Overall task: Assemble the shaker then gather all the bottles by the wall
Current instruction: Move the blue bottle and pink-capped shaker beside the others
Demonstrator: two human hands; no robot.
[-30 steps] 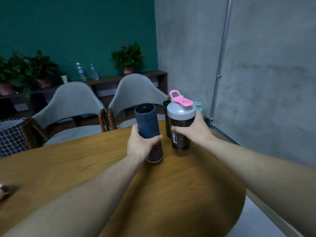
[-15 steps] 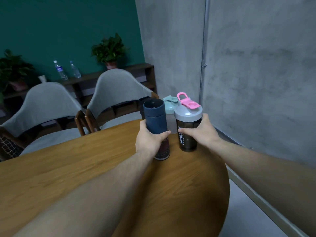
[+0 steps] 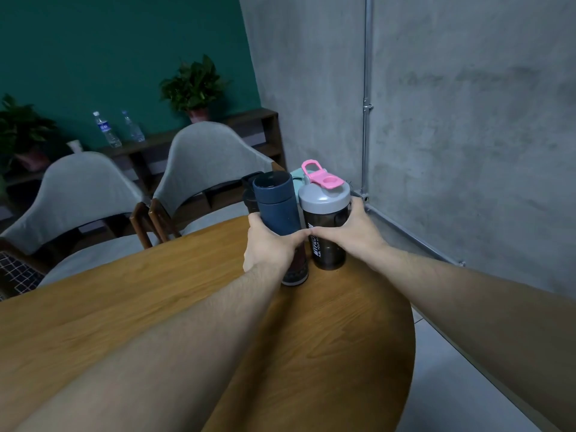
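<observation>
- Left hand (image 3: 269, 244) wraps the navy flask (image 3: 278, 207); right hand (image 3: 346, 232) clasps the shaker (image 3: 325, 226) (pink flip lid on).
- Both stand upright on the tabletop (image 3: 327, 332), near the concrete wall (image 3: 467, 120).
- Since a second ago they've slid together, thumbs now touching.

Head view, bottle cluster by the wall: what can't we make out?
- Black bottle: mostly hidden behind the navy cylindrical flask.
- Mint-lidded bottle: only a lid sliver shows behind the grey-lidded dark shaker.
- Shaker's printed label: partly covered by the right hand.
- Flask's lower pattern: covered by the left hand, dim.
- Shaker's contents: dark plastic, unreadable.
</observation>
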